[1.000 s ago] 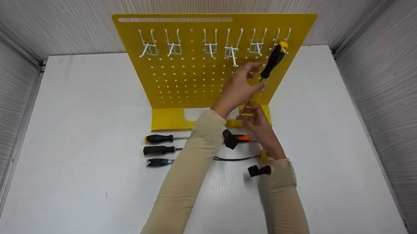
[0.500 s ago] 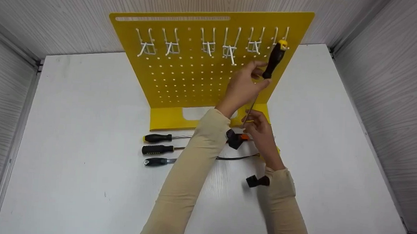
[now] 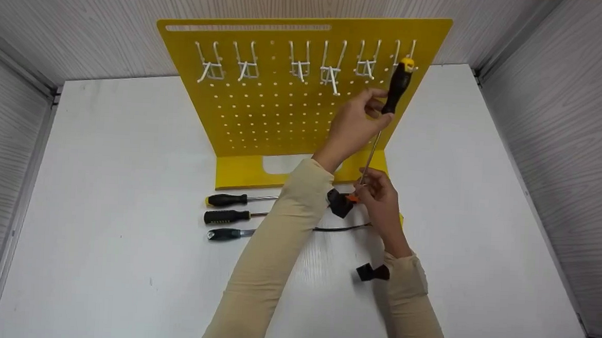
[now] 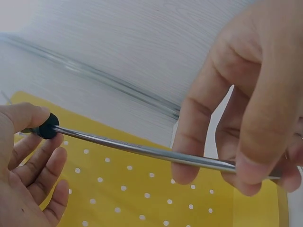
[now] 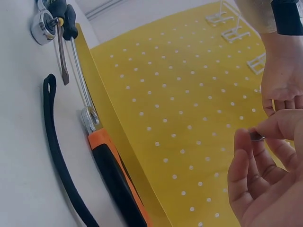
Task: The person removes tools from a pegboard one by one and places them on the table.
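Note:
A screwdriver (image 3: pixel 399 86) with a black handle, yellow end cap and long metal shaft slants upright before the yellow pegboard (image 3: pixel 262 115), handle uppermost. My left hand (image 3: pixel 357 123) pinches it where handle meets shaft, thumb and index finger at the collar (image 4: pixel 49 126) in the left wrist view. Lower down, my right hand (image 3: pixel 382 199) pinches the shaft (image 4: pixel 142 150) near its tip. The right wrist view has my right hand (image 5: pixel 265 175) in front, the tip between thumb and fingers, with my left hand (image 5: pixel 284 90) behind it.
White hooks (image 3: pixel 331 75) line the pegboard's upper part. Two screwdrivers (image 3: pixel 227 200) and a ratchet (image 3: pixel 224 234) lie left of my forearm. A tool with an orange and black handle (image 5: pixel 116 175) and a black loop (image 5: pixel 57 146) lie on the white table (image 3: pixel 121 262).
My right hand has moved down toward the table along with the screwdriver's tip, so the shaft stands steeper. My left hand has shifted slightly right and now pinches the collar.

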{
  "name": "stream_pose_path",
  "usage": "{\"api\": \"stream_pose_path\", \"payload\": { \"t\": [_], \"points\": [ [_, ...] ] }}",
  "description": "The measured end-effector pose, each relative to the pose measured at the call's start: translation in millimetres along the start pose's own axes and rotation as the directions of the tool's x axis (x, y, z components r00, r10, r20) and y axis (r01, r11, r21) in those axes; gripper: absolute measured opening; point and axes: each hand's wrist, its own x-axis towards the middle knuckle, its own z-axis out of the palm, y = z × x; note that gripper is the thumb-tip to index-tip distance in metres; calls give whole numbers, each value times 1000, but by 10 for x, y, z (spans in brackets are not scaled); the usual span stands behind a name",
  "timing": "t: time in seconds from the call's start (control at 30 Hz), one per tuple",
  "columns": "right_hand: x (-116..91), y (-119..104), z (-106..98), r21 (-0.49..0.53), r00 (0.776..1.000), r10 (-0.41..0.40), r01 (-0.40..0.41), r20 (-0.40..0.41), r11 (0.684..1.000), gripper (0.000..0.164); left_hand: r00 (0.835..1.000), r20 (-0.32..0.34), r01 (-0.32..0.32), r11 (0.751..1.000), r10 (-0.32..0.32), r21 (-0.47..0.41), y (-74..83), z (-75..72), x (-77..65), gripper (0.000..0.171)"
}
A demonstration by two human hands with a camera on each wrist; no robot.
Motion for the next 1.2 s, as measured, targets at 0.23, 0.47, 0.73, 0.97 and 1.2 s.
{"api": "stream_pose_path", "payload": {
  "t": [0.23, 0.47, 0.73, 0.97, 1.2],
  "points": [
    [-26, -13, 2, -36, 999, -48, 48, -14, 998, 30, 1000, 11, -1, 1000, 2, -31, 60, 1, -50, 41],
    [-60, -6, -13, -62, 996, -94, 93, -10, 994, 32, 999, 13, -37, 999, 37, -15, 67, 21, -92, 41],
    [-120, 30, -45, -18, 996, -89, 89, -15, 996, 28, 997, -9, -81, 995, 80, -59, 31, 47, -161, 39],
    [-155, 67, -85, -4, 996, -92, 92, -13, 996, 27, 993, -11, -117, 991, 116, -66, 36, 51, -250, 38],
    [-173, 68, -120, -4, 993, -115, 115, -19, 993, 26, 989, 7, -145, 988, 145, -55, 68, 15, -320, 38]
  ]
}}
